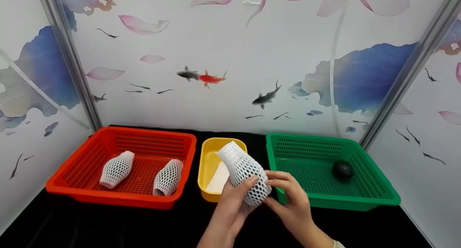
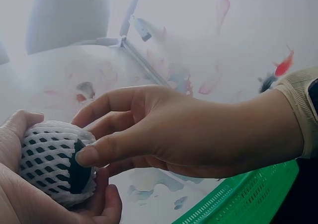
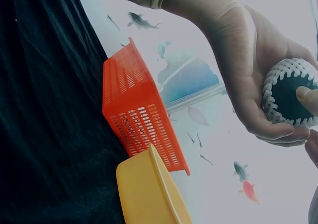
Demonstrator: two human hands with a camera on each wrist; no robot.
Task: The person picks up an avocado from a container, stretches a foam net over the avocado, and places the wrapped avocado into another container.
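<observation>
A white foam net sleeve [image 1: 248, 174] lies tilted in my left hand [image 1: 232, 208], which grips it with the thumb across its front. Inside the sleeve's wide end sits a dark, smooth, round fruit-like thing [image 3: 290, 99], its end bare at the opening. My right hand [image 1: 293, 201] pinches that end, with the thumb on the dark surface and the fingers at the net's rim, as the left wrist view shows. The sleeve's narrow end sticks out toward the back, over the yellow bin [image 1: 206, 161].
On the left, a red basket [image 1: 144, 197] holds two netted pieces, one [image 1: 117, 169] left and another [image 1: 168, 177] right. White material [image 1: 218, 179] lies in the yellow bin. At right, a green basket [image 1: 345, 201] holds a dark round thing [image 1: 342, 170]. Printed panels [image 1: 223, 107] enclose the black-covered table.
</observation>
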